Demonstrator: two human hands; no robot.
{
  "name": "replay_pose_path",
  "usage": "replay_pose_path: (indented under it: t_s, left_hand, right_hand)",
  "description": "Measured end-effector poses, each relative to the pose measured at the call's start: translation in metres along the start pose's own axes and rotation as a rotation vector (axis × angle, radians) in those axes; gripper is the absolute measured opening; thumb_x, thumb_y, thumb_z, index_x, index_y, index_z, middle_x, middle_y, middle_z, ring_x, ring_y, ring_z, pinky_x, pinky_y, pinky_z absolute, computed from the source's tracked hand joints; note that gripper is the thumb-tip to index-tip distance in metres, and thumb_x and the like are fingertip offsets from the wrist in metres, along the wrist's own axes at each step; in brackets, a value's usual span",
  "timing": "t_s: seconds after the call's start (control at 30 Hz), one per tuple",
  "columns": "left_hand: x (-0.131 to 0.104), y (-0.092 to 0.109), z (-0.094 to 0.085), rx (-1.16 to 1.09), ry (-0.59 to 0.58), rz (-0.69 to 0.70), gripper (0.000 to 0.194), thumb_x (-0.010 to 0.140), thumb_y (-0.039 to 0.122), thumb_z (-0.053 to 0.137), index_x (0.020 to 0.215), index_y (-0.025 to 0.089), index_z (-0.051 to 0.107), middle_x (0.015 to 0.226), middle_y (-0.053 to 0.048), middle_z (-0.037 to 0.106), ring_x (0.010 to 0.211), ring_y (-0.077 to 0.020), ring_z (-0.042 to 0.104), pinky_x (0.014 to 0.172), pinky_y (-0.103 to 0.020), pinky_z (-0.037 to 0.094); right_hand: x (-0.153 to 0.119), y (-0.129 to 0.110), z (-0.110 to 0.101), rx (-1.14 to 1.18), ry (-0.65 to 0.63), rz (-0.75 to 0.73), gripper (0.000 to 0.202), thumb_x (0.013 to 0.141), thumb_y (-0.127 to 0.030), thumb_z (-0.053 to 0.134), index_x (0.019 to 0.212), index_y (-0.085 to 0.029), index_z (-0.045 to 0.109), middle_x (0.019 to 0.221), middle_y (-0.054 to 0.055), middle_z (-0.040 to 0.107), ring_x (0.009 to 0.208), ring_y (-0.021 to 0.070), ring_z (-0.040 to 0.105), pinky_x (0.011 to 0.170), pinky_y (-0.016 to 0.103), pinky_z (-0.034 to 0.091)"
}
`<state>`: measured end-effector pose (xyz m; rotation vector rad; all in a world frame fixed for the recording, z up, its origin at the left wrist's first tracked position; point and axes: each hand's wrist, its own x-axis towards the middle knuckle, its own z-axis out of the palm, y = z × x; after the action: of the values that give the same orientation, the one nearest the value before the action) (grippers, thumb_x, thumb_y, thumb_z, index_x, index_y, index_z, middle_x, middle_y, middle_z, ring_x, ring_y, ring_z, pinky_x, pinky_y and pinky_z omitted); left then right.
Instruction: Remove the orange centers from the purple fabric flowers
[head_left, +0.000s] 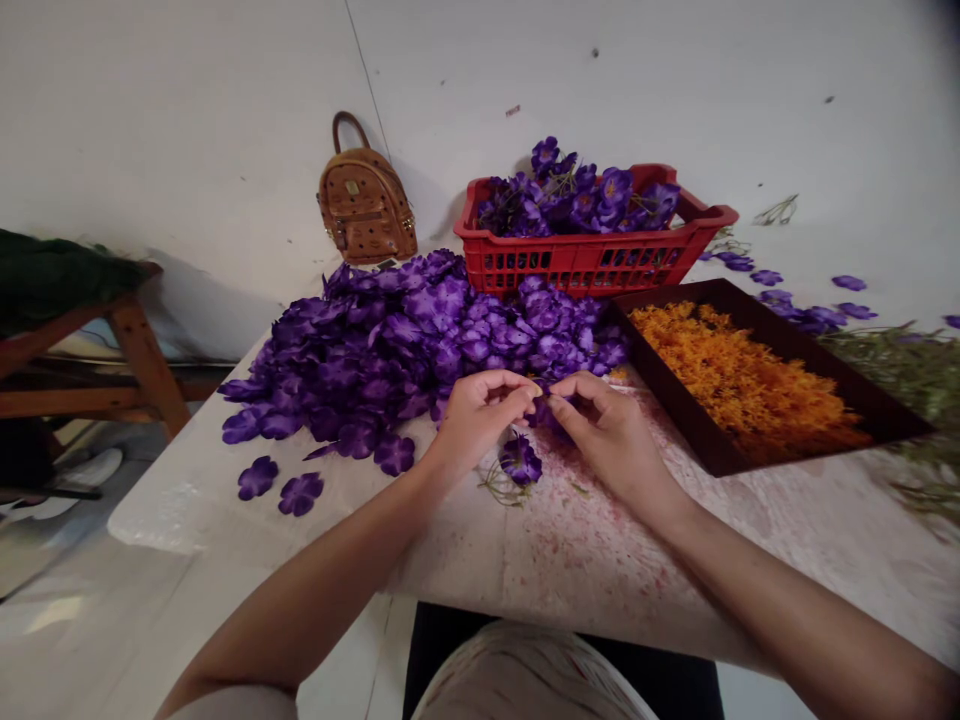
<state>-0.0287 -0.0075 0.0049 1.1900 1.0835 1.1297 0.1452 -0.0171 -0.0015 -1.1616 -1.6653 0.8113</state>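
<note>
My left hand (pixel 480 420) and my right hand (pixel 611 435) meet fingertip to fingertip over the table, both closed in a pinch. Between them is something small and dark purple, partly hidden by the fingers; it looks like a flower piece. Just below them a purple flower (pixel 520 460) with thin green stems lies on the table. A large pile of purple petals (pixel 360 350) spreads behind and to the left of my hands. To the right stands a dark tray (pixel 694 440) holding orange flower centres (pixel 742 380).
A red basket (pixel 585 260) of purple flowers stands at the back, with a brown backpack (pixel 367 210) to its left. Green stems (pixel 900 390) lie at the right. Loose petals (pixel 301 494) rest at the front left. A wooden stool (pixel 146 350) stands left of the table.
</note>
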Motion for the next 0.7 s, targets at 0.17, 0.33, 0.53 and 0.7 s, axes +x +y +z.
replay_pose_path:
  t_s: [0.17,0.33,0.53,0.7]
  left_hand:
    - [0.0008,-0.0021,-0.0013,0.007,0.027,0.081,0.028,0.08,0.038,0.08,0.097,0.015,0.074,0.093,-0.006,0.073,0.078,-0.0139,0.065,0.067,-0.024,0.054]
    - [0.0005,-0.0054,-0.0014,0.084,-0.04,0.092,0.03,0.081,0.043,0.08,0.077,0.016,0.068,0.072,0.0,0.064,0.066,-0.0104,0.055,0.064,-0.024,0.044]
    - [0.0003,-0.0064,-0.0009,0.102,-0.031,0.061,0.04,0.087,0.052,0.073,0.072,0.018,0.06,0.063,0.002,0.054,0.058,-0.0097,0.048,0.056,-0.024,0.039]
    - [0.0006,-0.0097,-0.0029,0.191,0.018,0.11,0.035,0.089,0.046,0.07,0.073,0.019,0.057,0.061,0.003,0.053,0.057,-0.0099,0.047,0.056,-0.024,0.037]
  right_hand:
    - [0.0028,-0.0007,-0.0047,0.074,-0.007,0.069,0.019,0.093,-0.035,0.057,0.079,-0.022,0.062,0.074,0.0,0.061,0.071,0.0182,0.055,0.068,0.033,0.04]
    - [0.0034,-0.0009,-0.0057,0.081,-0.013,0.064,0.022,0.093,-0.037,0.058,0.077,-0.022,0.061,0.072,-0.001,0.057,0.071,0.0178,0.051,0.069,0.033,0.037]
    - [-0.0013,-0.0011,-0.0009,0.214,-0.051,0.1,0.023,0.096,-0.036,0.058,0.077,-0.023,0.057,0.07,-0.003,0.049,0.066,0.0155,0.042,0.066,0.032,0.034]
    - [-0.0004,0.0025,-0.0021,0.219,-0.031,0.125,0.026,0.098,-0.039,0.059,0.077,-0.023,0.058,0.073,-0.002,0.049,0.07,0.0163,0.045,0.068,0.032,0.036]
